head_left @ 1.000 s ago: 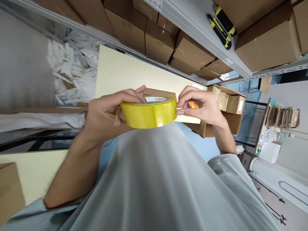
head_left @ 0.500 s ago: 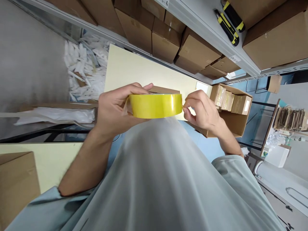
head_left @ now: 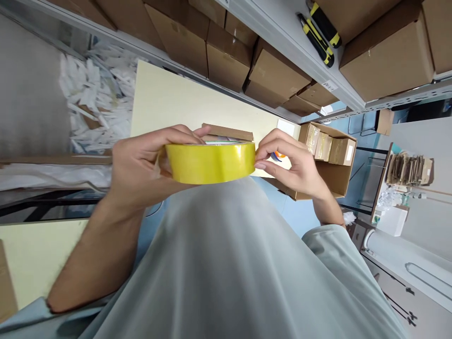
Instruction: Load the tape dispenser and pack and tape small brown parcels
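A wide roll of yellow packing tape (head_left: 212, 165) is held edge-up in front of my chest. My left hand (head_left: 141, 157) is closed round its left side, with the thumb below and the fingers reaching over the top rim. At the opposite end, my right hand (head_left: 291, 160) has its thumb and fingertips pressed against the right edge of the tape. Whether a loose tape end is between those fingertips cannot be made out. Just behind the roll, a brown cardboard piece (head_left: 228, 132) lies on the cream tabletop (head_left: 169, 99), partly hidden.
An open carton (head_left: 328, 176) with smaller boxes inside stands at the right. Cardboard boxes (head_left: 229, 56) line the shelf along the table's back. Two yellow-black utility knives (head_left: 319, 35) lie on the upper shelf. White scraps (head_left: 95, 99) are heaped at left.
Both hands and the roll have shifted left in view and appear closer. The right thumb and fingers have gone from a tight pinch just beside the tape to lying against its edge.
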Available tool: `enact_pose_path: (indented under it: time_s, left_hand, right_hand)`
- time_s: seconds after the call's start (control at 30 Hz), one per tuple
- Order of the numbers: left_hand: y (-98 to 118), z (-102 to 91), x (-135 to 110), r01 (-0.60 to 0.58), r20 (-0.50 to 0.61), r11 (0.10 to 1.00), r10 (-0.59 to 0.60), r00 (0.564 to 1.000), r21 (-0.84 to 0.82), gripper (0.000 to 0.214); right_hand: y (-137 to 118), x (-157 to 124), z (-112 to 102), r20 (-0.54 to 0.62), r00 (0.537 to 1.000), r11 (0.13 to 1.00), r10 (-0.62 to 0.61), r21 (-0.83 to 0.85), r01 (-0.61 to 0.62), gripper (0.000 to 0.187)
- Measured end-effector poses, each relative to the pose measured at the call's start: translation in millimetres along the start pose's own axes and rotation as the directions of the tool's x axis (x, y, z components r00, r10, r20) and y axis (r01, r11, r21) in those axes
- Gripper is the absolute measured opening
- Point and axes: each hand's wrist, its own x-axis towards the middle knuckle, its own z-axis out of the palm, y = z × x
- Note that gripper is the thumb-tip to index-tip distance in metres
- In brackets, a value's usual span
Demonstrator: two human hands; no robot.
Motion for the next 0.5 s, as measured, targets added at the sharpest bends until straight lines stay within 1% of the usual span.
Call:
enact_pose_path:
  time_s: [0.07,0.13,0.17,0.23,0.3,0.33,0.37,0.4,0.43,0.5]
  left_hand:
    - [1.3,0.6,0.7,-0.006,0.001,1.000,0.006,1.000,0.016,0.049]
    - [2.9,1.8,0.6,0.001,-0.004,1.000,-0.001,1.000,0.023,0.049]
    - [3.7,2.9,0.2,0.009,-0.010,1.000,-0.008,1.000,0.022,0.049]
    - [5.5,5.4,-0.7,0.041,-0.036,0.999,-0.041,0.999,0.007,0.051]
    - [7.6,7.7,-1.3,0.064,-0.061,0.998,-0.065,0.996,-0.013,0.051]
    - [8.8,8.3,-1.4,0.069,-0.069,0.997,-0.070,0.995,-0.019,0.049]
    - [9.9,8.5,-1.1,0.070,-0.074,0.997,-0.071,0.995,-0.017,0.048]
    - [11.0,8.4,-0.5,0.060,-0.078,0.998,-0.060,0.995,-0.009,0.048]
    - [11.8,8.1,0.3,0.044,-0.078,0.999,-0.043,0.996,0.003,0.049]
    - [12.9,7.1,2.7,0.004,-0.072,1.000,-0.001,0.997,0.031,0.053]
  right_hand:
    - [-1.4,-4.3,1.0,0.045,0.999,0.997,-0.014,-0.071,0.018,0.019]
    - [4.7,-10.2,6.5,0.056,0.997,0.978,-0.062,-0.198,0.072,0.015]
    - [10.0,-13.2,10.1,0.049,0.994,0.955,-0.102,-0.276,0.111,0.013]
    - [21.8,-18.1,17.1,0.029,0.982,0.882,-0.187,-0.434,0.181,0.011]
    - [29.5,-21.1,21.0,0.001,0.963,0.810,-0.270,-0.540,0.228,0.012]
    - [30.4,-21.7,21.3,-0.019,0.956,0.798,-0.294,-0.556,0.235,0.015]
    - [29.2,-21.8,20.5,-0.046,0.954,0.809,-0.296,-0.543,0.225,0.019]
    - [26.1,-21.3,18.8,-0.078,0.958,0.842,-0.277,-0.500,0.203,0.024]
    - [21.7,-20.2,16.4,-0.103,0.967,0.886,-0.235,-0.431,0.169,0.032]
    - [10.9,-16.4,10.5,-0.116,0.985,0.958,-0.124,-0.274,0.089,0.043]
